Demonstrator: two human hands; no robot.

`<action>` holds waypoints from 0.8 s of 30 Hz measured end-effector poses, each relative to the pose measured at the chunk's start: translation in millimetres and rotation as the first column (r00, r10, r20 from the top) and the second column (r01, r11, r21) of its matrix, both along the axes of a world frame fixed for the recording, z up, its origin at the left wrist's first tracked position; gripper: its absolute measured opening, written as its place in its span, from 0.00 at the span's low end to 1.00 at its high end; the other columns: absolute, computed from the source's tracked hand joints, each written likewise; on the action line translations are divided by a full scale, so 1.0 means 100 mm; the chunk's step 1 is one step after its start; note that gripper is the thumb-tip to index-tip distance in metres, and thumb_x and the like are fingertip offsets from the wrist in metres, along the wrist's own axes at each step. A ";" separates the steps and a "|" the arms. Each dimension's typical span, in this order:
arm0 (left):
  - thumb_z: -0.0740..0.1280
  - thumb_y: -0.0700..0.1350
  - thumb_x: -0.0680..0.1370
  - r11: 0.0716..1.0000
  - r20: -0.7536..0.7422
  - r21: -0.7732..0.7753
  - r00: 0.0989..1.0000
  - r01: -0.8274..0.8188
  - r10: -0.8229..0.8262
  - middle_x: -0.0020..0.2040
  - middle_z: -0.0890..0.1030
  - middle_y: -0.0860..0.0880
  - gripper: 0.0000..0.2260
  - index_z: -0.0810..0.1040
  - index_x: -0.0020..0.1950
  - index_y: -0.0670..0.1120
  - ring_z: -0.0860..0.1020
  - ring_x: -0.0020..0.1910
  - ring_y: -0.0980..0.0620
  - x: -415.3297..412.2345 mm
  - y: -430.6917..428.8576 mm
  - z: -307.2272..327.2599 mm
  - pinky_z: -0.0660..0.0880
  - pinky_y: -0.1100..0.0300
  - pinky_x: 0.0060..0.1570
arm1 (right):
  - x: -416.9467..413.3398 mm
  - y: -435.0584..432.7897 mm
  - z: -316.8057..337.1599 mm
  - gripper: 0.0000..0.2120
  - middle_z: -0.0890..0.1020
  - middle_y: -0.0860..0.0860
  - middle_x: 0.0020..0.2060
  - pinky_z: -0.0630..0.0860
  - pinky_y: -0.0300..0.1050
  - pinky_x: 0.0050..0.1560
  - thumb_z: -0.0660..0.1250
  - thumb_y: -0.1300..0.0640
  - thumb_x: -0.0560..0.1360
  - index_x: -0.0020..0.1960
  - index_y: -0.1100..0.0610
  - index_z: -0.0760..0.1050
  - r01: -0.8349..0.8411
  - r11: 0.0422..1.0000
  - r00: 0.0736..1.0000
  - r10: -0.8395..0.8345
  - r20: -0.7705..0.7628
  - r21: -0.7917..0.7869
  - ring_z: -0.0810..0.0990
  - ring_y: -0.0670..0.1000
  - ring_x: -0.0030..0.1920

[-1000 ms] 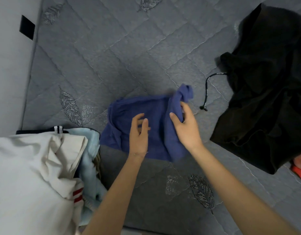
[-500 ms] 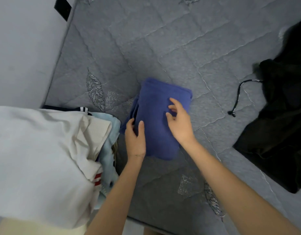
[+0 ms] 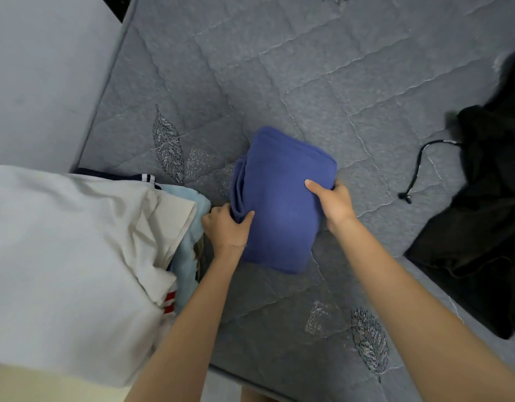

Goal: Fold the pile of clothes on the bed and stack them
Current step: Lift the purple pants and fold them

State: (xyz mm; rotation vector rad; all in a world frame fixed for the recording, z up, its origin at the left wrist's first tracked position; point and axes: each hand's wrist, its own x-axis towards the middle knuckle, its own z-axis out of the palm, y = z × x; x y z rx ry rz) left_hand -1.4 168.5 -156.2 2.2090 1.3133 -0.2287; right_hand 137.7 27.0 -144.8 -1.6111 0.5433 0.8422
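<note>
A folded blue garment (image 3: 279,204) sits on the grey quilted bed (image 3: 308,68), toward its near edge, between the two hands. The left hand (image 3: 225,227) holds the garment's left side, thumb on top and fingers curled under the layered folds, so its grip is clamped on the cloth. The right hand (image 3: 333,203) grips the right side, thumb laid flat on top and fingers tucked beneath. Just beside the left hand lies a pile of clothes (image 3: 175,227) with a white garment (image 3: 62,256) on top. A black garment (image 3: 482,213) lies well apart to the right, its drawstring (image 3: 418,166) trailing over the bed. A pale wall (image 3: 41,68) runs along the bed's left side.
</note>
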 end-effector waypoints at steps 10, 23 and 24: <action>0.68 0.39 0.77 0.704 0.399 -0.704 0.873 0.096 0.280 0.50 0.79 0.58 0.10 0.74 0.52 0.52 0.78 0.44 0.69 0.24 -0.28 0.49 0.74 0.72 0.43 | -0.13 -0.67 0.41 0.10 0.78 0.45 0.43 0.75 0.33 0.45 0.69 0.64 0.74 0.49 0.52 0.71 0.174 0.983 0.897 -0.132 0.422 -0.061 0.77 0.38 0.40; 0.72 0.56 0.72 0.879 0.006 -0.460 0.991 0.124 -0.136 0.57 0.78 0.47 0.24 0.70 0.59 0.43 0.77 0.54 0.47 0.24 -0.89 0.24 0.72 0.57 0.47 | -0.44 -1.57 0.06 0.27 0.77 0.52 0.48 0.73 0.49 0.58 0.72 0.55 0.73 0.67 0.59 0.65 0.132 0.936 0.985 -0.087 0.150 -0.326 0.78 0.55 0.55; 0.73 0.57 0.71 0.861 0.009 -0.504 0.997 0.070 -0.076 0.59 0.77 0.47 0.27 0.69 0.61 0.43 0.77 0.56 0.48 0.24 -0.92 0.25 0.73 0.56 0.49 | -0.53 -1.61 0.03 0.24 0.77 0.52 0.47 0.73 0.49 0.56 0.73 0.54 0.73 0.63 0.59 0.67 0.102 0.938 0.992 -0.072 0.103 -0.332 0.78 0.56 0.55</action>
